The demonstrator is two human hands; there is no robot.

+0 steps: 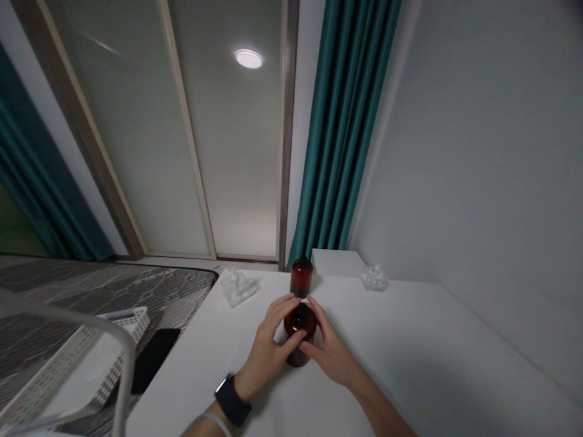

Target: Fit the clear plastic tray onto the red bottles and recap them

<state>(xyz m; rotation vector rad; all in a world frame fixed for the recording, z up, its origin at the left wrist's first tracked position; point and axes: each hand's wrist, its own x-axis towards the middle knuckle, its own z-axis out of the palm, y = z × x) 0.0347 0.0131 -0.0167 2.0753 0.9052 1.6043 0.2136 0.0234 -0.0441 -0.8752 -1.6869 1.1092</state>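
A dark red jar (299,332) stands on the white table (410,364) in front of me. My left hand (269,347) wraps its fingers round the jar's left side, a black watch on the wrist. My right hand (328,349) cups the right side, fingers curled against the jar. A second dark red jar (301,277) stands upright just behind the held one, untouched.
Two clear glass dishes sit at the back of the table, one on the left (237,286) and one on the right (374,277). A white box (337,262) stands by the teal curtain (346,127). A white perforated tray (86,358) and a black phone (152,358) lie on the bed at left.
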